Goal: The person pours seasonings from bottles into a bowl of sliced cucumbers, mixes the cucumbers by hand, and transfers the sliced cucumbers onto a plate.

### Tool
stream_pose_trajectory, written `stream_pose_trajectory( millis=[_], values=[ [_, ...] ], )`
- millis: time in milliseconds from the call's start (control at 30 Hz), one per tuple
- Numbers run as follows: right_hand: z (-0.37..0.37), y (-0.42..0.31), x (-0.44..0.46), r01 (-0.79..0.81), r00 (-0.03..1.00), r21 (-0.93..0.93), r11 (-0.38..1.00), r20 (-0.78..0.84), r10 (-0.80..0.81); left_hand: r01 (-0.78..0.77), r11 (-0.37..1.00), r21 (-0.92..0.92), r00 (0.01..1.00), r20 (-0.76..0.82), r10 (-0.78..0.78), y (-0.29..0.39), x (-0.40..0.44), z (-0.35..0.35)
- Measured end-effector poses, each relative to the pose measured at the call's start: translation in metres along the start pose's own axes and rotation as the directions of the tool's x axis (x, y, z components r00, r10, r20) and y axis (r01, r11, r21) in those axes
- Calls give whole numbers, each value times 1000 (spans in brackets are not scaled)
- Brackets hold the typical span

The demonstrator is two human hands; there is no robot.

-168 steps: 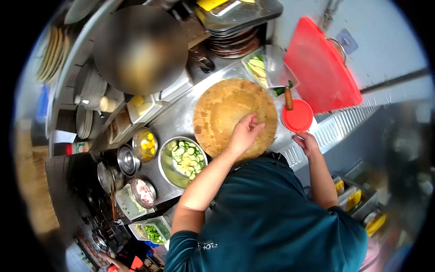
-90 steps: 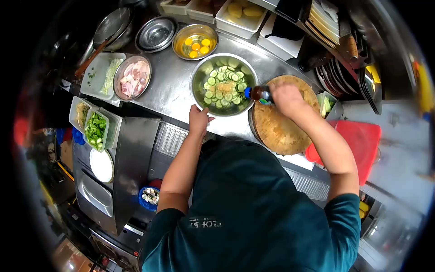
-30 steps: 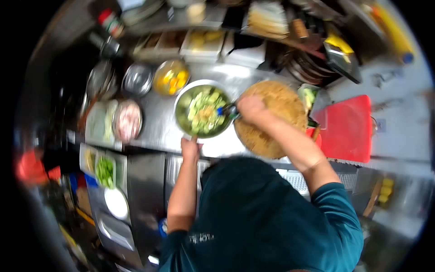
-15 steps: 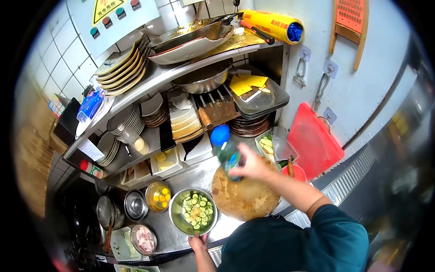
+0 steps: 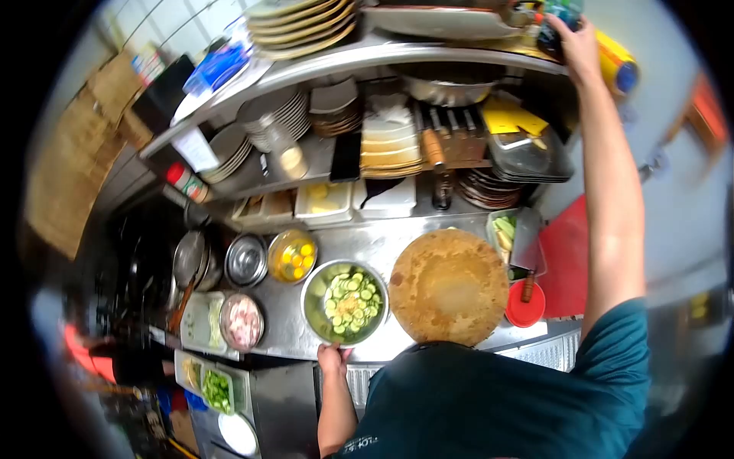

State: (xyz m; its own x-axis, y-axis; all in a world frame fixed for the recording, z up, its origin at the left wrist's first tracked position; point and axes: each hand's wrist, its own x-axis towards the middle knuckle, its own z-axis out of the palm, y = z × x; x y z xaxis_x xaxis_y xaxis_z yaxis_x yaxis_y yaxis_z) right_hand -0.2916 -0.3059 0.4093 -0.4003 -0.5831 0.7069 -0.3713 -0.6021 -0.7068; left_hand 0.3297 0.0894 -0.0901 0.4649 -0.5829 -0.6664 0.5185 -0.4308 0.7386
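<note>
My right hand (image 5: pixel 575 46) is stretched up to the top shelf, its fingers around a dark bottle (image 5: pixel 560 30) at the shelf's right end. My left hand (image 5: pixel 334 356) grips the near rim of a steel bowl (image 5: pixel 307 304). Inside the bowl lie sliced cucumbers (image 5: pixel 358 294) with a pale, minced heap (image 5: pixel 348 307) on them. To the right of the bowl is a round wooden chopping board (image 5: pixel 451 264), with nothing in my hands near it.
Egg yolks in a bowl (image 5: pixel 292 256), an empty-looking steel bowl (image 5: pixel 246 260) and pink meat (image 5: pixel 241 322) stand left. A cleaver's wooden handle (image 5: pixel 528 288) lies over a red lid (image 5: pixel 526 314). Stacked plates (image 5: pixel 302 29) fill the upper shelf (image 5: pixel 459 53). Someone in orange (image 5: pixel 84 356) is at far left.
My right hand has carried the bottle from over the cucumber bowl, past the chopping board, up to the top shelf. My left hand has stayed at the bowl's rim.
</note>
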Motion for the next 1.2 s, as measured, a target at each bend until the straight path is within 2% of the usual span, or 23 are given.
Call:
stream_pose_trajectory(
  millis=[100,133,200,233,267,300,333,400,467,500,533,567,600,633,700,767,833,867,900,967,1067,1167,1200],
  values=[
    [2,17,16,13,995,-260,966,-91,-38,6,1000,13,1000,-12,-6,-9,13,-16],
    [-7,24,25,40,998,-249,968,-41,-52,-13,999,44,1000,-17,14,-11,14,-21],
    [-11,19,23,127,983,-386,914,-71,-167,-1,999,48,999,-43,3,-11,18,-29],
    [-15,8,5,169,951,-527,833,-135,-279,-130,977,167,978,-139,153,0,3,-20],
    [-13,-12,-25,243,918,-560,792,-131,-374,-361,800,479,864,-152,481,0,15,-29],
    [-7,-35,-59,314,875,-595,740,-120,-468,-475,482,736,671,-52,739,-4,26,-38],
    [11,-59,-96,391,870,-398,830,-135,-475,-498,561,662,703,-71,708,28,9,-24],
    [21,-82,-164,451,875,-198,870,-95,-475,-632,484,605,595,-22,803,82,13,-4],
    [20,-90,-233,452,890,-257,854,56,-453,-691,488,533,574,-5,819,141,54,12],
    [20,-94,-270,447,894,-300,843,142,-424,-763,539,357,568,-28,823,180,69,31],
    [15,-92,-303,446,891,-328,833,254,-378,-805,497,324,531,21,847,216,102,38],
    [8,-90,-336,448,876,-360,818,361,-320,-821,538,190,551,19,834,263,106,63],
    [0,-85,-366,488,840,-390,780,454,-298,-871,468,150,481,67,874,305,118,83],
    [-9,-79,-392,532,796,-412,739,542,-271,-866,458,202,474,40,880,347,120,104],
    [-27,-80,-440,356,836,-503,787,548,-28,-818,569,82,568,-29,822,416,184,132],
    [-52,-83,-476,257,858,-647,718,494,137,-750,654,-95,661,-113,742,471,225,163],
    [-88,-87,-511,121,889,-756,643,370,268,-676,695,-246,736,-171,655,510,251,190],
    [-108,-89,-529,90,898,-801,592,322,299,-579,736,-351,808,-122,577,523,267,198],
    [-127,-93,-547,58,905,-842,536,271,328,-555,776,-300,832,-178,526,530,252,207],
    [-155,-109,-581,-110,907,-852,512,125,402,-489,834,-253,871,-192,453,539,262,212],
    [-193,-120,-625,-189,925,-857,480,9,381,-496,850,-178,861,-229,454,544,254,212],
    [-206,-123,-648,-275,912,-837,473,-72,403,-501,860,-95,857,-194,478,549,247,208],
    [-209,-120,-654,-276,911,-839,469,-74,406,-542,811,-218,840,-163,518,549,242,208]
  ],
)
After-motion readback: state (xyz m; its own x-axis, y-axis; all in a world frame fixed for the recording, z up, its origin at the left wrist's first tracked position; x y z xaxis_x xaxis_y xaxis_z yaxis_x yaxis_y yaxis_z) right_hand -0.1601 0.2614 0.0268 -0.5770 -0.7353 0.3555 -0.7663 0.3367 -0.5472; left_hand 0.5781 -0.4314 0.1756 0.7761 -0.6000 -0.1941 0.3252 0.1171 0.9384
